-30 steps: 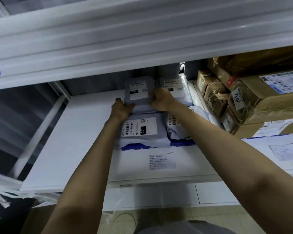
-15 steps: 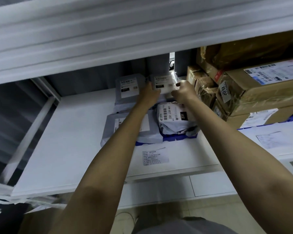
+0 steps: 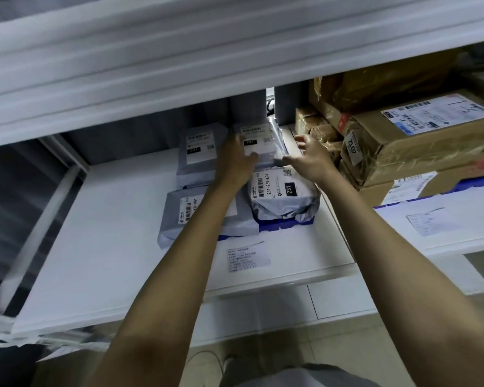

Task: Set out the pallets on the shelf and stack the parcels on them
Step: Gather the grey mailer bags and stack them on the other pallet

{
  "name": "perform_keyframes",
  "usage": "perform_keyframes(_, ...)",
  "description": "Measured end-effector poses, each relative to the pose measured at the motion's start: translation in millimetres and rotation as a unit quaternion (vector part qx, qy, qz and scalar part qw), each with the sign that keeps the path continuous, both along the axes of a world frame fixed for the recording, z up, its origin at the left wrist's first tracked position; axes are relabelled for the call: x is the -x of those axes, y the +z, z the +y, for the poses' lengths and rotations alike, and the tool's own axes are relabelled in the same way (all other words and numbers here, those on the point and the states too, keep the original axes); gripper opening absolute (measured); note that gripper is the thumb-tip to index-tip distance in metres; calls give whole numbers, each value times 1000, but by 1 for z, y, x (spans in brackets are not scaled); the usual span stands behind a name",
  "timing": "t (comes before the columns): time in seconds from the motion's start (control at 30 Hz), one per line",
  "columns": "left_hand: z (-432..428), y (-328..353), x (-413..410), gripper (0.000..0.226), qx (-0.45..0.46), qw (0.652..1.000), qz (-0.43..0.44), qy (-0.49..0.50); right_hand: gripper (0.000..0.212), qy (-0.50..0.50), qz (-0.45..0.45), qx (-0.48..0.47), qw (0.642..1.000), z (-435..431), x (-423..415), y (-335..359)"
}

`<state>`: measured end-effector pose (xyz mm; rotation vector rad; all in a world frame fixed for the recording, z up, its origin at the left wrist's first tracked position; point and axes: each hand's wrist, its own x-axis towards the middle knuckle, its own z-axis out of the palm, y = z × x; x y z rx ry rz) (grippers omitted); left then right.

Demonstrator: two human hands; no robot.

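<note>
Several grey mailer parcels with white labels lie in two rows on a blue pallet [image 3: 287,226] on the white shelf [image 3: 118,247]. My left hand [image 3: 235,160] grips the left side of the back right parcel [image 3: 260,135], thumb on its label. My right hand [image 3: 312,159] is at that parcel's right edge with fingers spread and only the thumb near its corner. The back left parcel [image 3: 199,152] lies beside it. In front are the front left parcel [image 3: 179,216], partly under my left forearm, and the bulkier front right parcel [image 3: 284,194].
Taped cardboard boxes [image 3: 414,146] are stacked on a second blue pallet [image 3: 470,182] in the bay to the right. A shelf beam [image 3: 179,65] hangs low overhead. A white label [image 3: 248,259] is stuck near the shelf's front edge. Tiled floor lies below.
Both hands left the back left parcel and moved right to the back right parcel. Since half a second ago my right hand has loosened and spread at its right edge.
</note>
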<state>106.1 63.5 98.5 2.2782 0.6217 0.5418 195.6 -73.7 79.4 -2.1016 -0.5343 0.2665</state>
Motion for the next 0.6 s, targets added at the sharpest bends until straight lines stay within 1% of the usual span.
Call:
perform_keyframes(0.03,-7,1,12,39,-14,999,4,-47,73,-9,1,-1,1000,-8,6,-2)
perform_keyframes(0.07,-12,-1,22,51,-38,994,32,-100,70,-20,9,-2,1000,-17,12,-7)
perform_keyframes(0.1,-16,-6,29,64,-76,983,81,-146,64,-31,15,-7,999,-25,20,-11)
perform_keyframes(0.17,-17,-14,32,84,-141,957,167,-193,52,-57,31,-24,998,-40,35,-19)
perform_keyframes(0.23,-19,-18,28,96,-163,942,205,-211,48,-85,43,-35,995,-51,48,-30)
perform_keyframes(0.3,-21,-20,23,97,-166,940,211,-211,46,-96,51,-22,994,-61,58,-45)
perform_keyframes(0.4,-20,-22,17,89,-151,947,193,-205,32,-78,26,24,996,-69,64,-67)
perform_keyframes(0.43,-19,-22,16,88,-142,950,189,-205,27,-75,18,26,997,-71,64,-71)
perform_keyframes(0.5,-18,-25,15,88,-115,957,175,-200,18,-87,16,4,996,-69,63,-77)
perform_keyframes(0.57,-18,-27,15,88,-94,964,158,-194,11,-134,54,-43,989,-67,62,-75)
perform_keyframes(0.6,-18,-27,15,90,-89,966,152,-191,11,-155,79,-74,982,-67,62,-74)
